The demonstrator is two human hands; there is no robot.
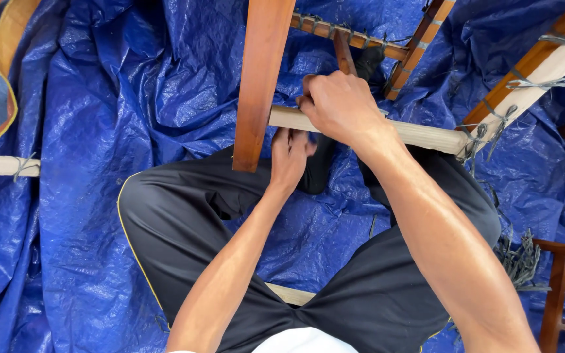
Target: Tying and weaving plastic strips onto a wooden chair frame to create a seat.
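a pale, unvarnished round wooden rail (pixel 426 135) runs level across the middle of the view, just above the person's knees. it is smooth and light cream, plainly lighter than the reddish-brown varnished leg (pixel 259 85) that crosses in front of it on the left side and comes down to end over the left thigh. at its right end the rail meets a slanted two-tone frame bar (pixel 537 72), brown above and pale below, where grey cord (pixel 475 140) is wound and knotted round the joint.

the right hand (pixel 341 104) lies on top of the rail, its grip closed around it with the knuckles up. the left hand (pixel 290 157) sits just below the rail, beside the varnished leg, fingers curled upward toward the rail's underside; whether its grip holds anything cannot be told.

behind the hands a thinner brown rung (pixel 351 39) wrapped with cord runs slantwise. the person sits in black trousers (pixel 184 222) on a crumpled blue tarpaulin (pixel 99 131). another pale rail (pixel 1 165) with cord lies at the left edge.
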